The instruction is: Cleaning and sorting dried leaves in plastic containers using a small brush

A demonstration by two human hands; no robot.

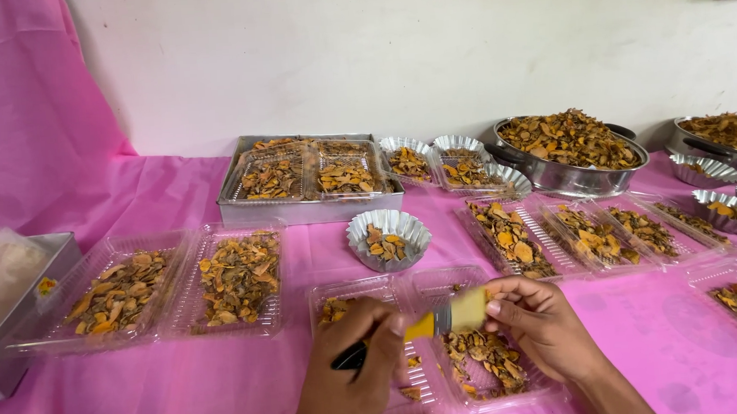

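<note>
My left hand (353, 373) grips the black and yellow handle of a flat brush (440, 318) with pale bristles. My right hand (539, 320) pinches the bristle end of that brush. Both hands hover over an open clear plastic clamshell box (438, 287) holding dried orange-brown slices (487, 355) on a pink tablecloth (185, 380). A small fluted foil cup (388, 238) with a few slices stands just beyond the box.
Two more filled clear boxes (177, 286) lie at the left, several others at the right (585, 235). A steel tray (309, 180) with filled boxes, a big steel pan (572, 152) heaped with slices and foil cups stand at the back. A metal tin (17, 305) is at far left.
</note>
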